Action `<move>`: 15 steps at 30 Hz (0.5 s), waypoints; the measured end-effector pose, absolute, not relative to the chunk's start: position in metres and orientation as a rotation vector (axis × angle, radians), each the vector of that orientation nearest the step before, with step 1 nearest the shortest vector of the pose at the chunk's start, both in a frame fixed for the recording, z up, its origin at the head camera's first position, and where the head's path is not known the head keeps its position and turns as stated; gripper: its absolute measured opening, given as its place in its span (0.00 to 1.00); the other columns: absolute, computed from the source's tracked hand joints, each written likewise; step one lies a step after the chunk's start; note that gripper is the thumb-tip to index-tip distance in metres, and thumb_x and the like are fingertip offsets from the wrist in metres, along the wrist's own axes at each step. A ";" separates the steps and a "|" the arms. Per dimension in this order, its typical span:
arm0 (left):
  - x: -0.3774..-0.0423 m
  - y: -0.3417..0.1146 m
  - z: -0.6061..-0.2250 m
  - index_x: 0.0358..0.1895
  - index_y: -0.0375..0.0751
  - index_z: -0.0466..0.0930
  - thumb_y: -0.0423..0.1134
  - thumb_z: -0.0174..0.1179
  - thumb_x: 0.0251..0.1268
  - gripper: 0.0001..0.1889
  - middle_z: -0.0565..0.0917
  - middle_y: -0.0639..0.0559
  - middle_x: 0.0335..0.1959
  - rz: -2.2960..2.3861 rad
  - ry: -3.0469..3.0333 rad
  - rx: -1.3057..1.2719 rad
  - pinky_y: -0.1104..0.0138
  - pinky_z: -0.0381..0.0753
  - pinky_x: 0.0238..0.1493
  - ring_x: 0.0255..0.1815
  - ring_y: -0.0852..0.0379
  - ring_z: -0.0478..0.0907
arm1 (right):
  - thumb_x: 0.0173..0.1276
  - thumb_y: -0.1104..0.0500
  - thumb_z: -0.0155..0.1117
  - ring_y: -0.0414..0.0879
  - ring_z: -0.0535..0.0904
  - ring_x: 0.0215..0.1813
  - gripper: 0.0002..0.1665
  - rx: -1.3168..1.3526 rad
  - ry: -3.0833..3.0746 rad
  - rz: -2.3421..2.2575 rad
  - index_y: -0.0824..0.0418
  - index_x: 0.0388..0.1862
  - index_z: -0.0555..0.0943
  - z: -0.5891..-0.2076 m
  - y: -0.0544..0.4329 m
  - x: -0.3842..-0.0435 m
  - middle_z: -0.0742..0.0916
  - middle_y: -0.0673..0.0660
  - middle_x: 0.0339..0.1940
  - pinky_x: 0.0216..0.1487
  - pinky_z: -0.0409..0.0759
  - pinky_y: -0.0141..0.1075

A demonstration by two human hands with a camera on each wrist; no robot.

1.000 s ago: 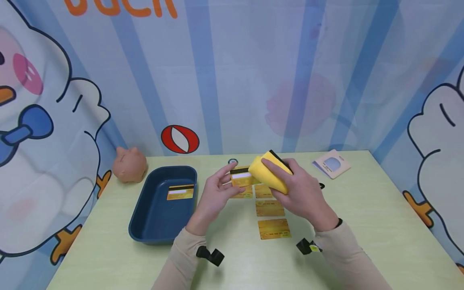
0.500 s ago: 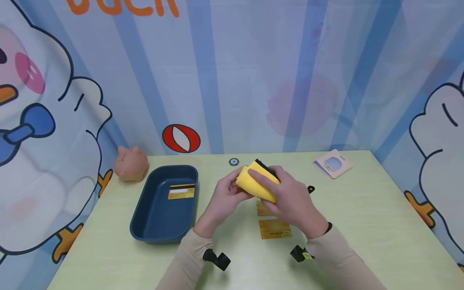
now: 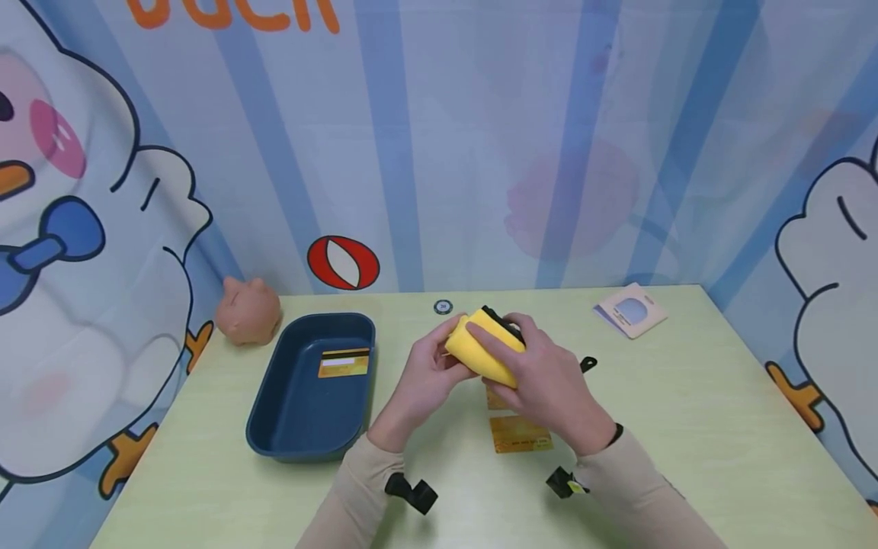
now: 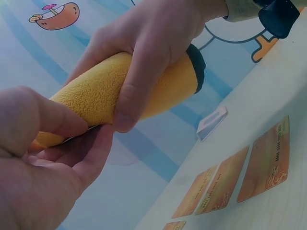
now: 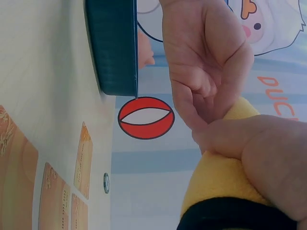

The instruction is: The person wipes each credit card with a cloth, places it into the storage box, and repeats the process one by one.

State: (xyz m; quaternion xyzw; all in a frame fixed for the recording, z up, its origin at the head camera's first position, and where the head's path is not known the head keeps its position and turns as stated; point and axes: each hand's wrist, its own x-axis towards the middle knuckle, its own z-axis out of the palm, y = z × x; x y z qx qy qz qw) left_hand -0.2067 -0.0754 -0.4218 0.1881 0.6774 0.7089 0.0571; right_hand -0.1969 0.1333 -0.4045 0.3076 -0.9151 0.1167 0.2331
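Note:
In the head view my left hand [image 3: 427, 375] pinches a thin gold bank card, whose edge [image 4: 79, 135] shows between finger and thumb in the left wrist view. My right hand [image 3: 549, 377] grips a yellow plush wiping pad [image 3: 480, 354] with a black rim; a black loop [image 3: 588, 364] sticks out behind that hand. The pad lies over the held card and covers most of it. Both hands meet above the table, fingertips against each other. Below them lie gold cards [image 3: 520, 435], several of which appear in the left wrist view, partly hidden by my right hand in the head view.
A blue tray [image 3: 274, 427] stands to the left with one card [image 3: 343, 363] in it, stripe side up. Behind it sits a piggy bank [image 3: 248, 313]. A round chip [image 3: 443, 306] and a pale booklet [image 3: 630, 310] lie toward the table's back edge.
The pad moved left and down over the held card, which showed its striped side a second ago. My left hand shifted slightly right. Little moved in the last half second.

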 end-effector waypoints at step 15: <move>-0.204 -0.077 -0.415 0.83 0.40 0.59 0.19 0.60 0.71 0.39 0.78 0.37 0.71 2.225 2.023 0.473 0.59 0.86 0.59 0.66 0.39 0.81 | 0.64 0.51 0.78 0.57 0.82 0.39 0.50 0.850 -2.499 0.301 0.37 0.82 0.67 -0.402 0.132 -0.195 0.79 0.68 0.64 0.25 0.84 0.45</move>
